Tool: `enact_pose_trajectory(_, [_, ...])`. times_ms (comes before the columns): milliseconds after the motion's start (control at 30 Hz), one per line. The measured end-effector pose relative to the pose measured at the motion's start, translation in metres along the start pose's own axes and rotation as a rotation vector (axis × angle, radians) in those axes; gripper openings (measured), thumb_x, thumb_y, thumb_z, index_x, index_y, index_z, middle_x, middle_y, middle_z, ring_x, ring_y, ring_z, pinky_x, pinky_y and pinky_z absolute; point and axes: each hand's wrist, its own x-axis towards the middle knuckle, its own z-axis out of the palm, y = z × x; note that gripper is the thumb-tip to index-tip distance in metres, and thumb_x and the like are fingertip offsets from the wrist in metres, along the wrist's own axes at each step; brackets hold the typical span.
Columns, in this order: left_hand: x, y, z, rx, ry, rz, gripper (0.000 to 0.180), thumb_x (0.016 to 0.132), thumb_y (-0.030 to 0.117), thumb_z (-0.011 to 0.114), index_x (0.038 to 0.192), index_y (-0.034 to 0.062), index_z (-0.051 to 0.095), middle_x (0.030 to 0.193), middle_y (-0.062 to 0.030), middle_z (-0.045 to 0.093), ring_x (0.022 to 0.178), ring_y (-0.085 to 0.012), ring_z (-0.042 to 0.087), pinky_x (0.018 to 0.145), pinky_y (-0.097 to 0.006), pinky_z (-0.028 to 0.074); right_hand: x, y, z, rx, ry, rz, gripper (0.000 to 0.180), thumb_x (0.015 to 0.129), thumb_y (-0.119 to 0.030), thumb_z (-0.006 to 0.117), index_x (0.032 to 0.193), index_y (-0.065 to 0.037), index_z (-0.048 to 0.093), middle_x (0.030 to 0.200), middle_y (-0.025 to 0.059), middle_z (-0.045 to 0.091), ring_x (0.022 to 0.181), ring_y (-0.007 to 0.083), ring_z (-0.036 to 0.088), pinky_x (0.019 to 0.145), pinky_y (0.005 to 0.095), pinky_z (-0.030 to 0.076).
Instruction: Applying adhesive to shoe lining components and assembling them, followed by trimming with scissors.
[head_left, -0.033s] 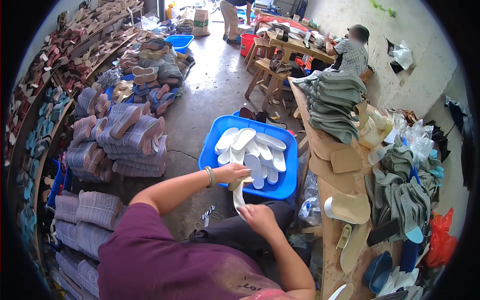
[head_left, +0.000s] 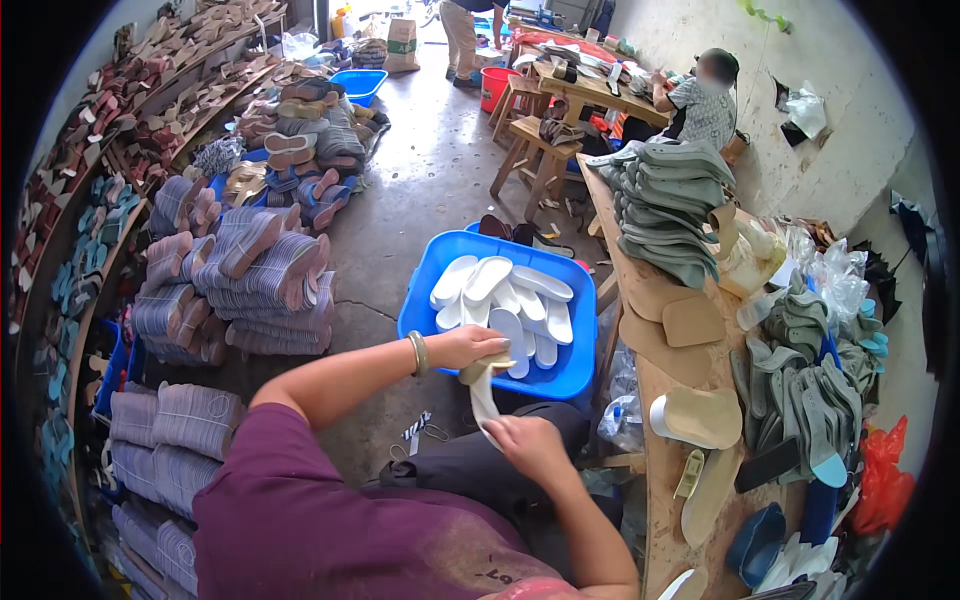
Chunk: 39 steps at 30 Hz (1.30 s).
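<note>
My left hand (head_left: 472,347), with a bangle at its wrist, is closed on the tan upper end of a bent white-and-tan shoe sole piece (head_left: 481,393). Lower down, the fingers of my right hand (head_left: 530,444) pinch the white end of the same piece, so it hangs curved between both hands over my lap. Just beyond my left hand stands a blue plastic tub (head_left: 420,312). White shoe soles (head_left: 487,278) lie heaped in it, and a greyish one rests on the near side of the heap.
A wooden bench (head_left: 668,520) on the right bears tan soles (head_left: 705,416) and stacked grey-green soles (head_left: 672,200). Bundled striped soles (head_left: 262,270) are piled on the left, beside loaded shelves. Farther off are wooden stools (head_left: 540,160), a seated person (head_left: 705,110) and a standing person (head_left: 462,40).
My right hand has shifted slightly right and downward with its end of the sole piece. My left hand has moved only a little, keeping its hold.
</note>
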Motion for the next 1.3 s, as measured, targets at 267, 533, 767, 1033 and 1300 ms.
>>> enact_pose_trajectory(267, [-0.104,0.19,0.018,0.192,-0.076,0.503,0.023,0.096,0.028,0.054,0.093,0.005,0.055,0.074,-0.0149,0.058,0.068,-0.0337,0.06,0.06,-0.038,0.048,-0.054,-0.097,-0.137,-0.335,-0.077,-0.279,0.017,0.084,-0.02,0.069,0.073,-0.011,0.06,0.059,0.0057,0.054,0.048,0.0232,0.052,0.045,0.033,0.039])
enact_pose_trajectory(533, [-0.103,0.162,-0.005,0.354,-0.205,0.532,0.029,0.097,0.032,0.051,0.091,0.0043,0.057,0.074,-0.0132,0.06,0.069,-0.0329,0.06,0.059,-0.039,0.049,-0.091,-0.11,-0.164,-0.271,-0.13,-0.128,0.028,0.08,-0.023,0.064,0.066,-0.007,0.046,0.063,0.0087,0.044,0.058,0.0251,0.049,0.055,0.0355,0.038])
enact_pose_trajectory(767, [-0.096,0.142,-0.074,0.719,-0.282,0.233,0.029,0.097,0.033,0.05,0.107,0.0074,0.061,0.084,-0.0147,0.064,0.074,-0.0302,0.062,0.069,-0.038,0.051,-0.108,-0.088,-0.176,-0.287,-0.149,-0.106,0.018,0.078,-0.017,0.062,0.07,-0.007,0.05,0.062,0.0105,0.048,0.057,0.0278,0.052,0.053,0.0373,0.041])
enact_pose_trajectory(1033, [-0.018,0.066,-0.09,-0.543,0.257,-0.105,0.063,0.094,0.063,0.038,0.116,0.0092,0.062,0.096,-0.0017,0.061,0.089,-0.0116,0.058,0.08,-0.03,0.047,-0.147,-0.042,-0.13,0.124,0.026,0.634,0.029,0.095,-0.016,0.055,0.122,-0.006,0.059,0.093,0.0146,0.068,0.078,0.0237,0.065,0.068,0.0327,0.051])
enact_pose_trajectory(1300, [0.04,0.071,-0.026,-1.178,-0.005,0.002,0.068,0.096,0.062,0.031,0.13,0.0071,0.052,0.099,0.0004,0.062,0.085,-0.0104,0.058,0.072,-0.026,0.048,-0.343,-0.006,0.007,0.867,0.4,1.222,0.042,0.095,-0.026,0.057,0.135,-0.015,0.05,0.083,0.005,0.065,0.054,0.0078,0.05,0.047,0.0225,0.041])
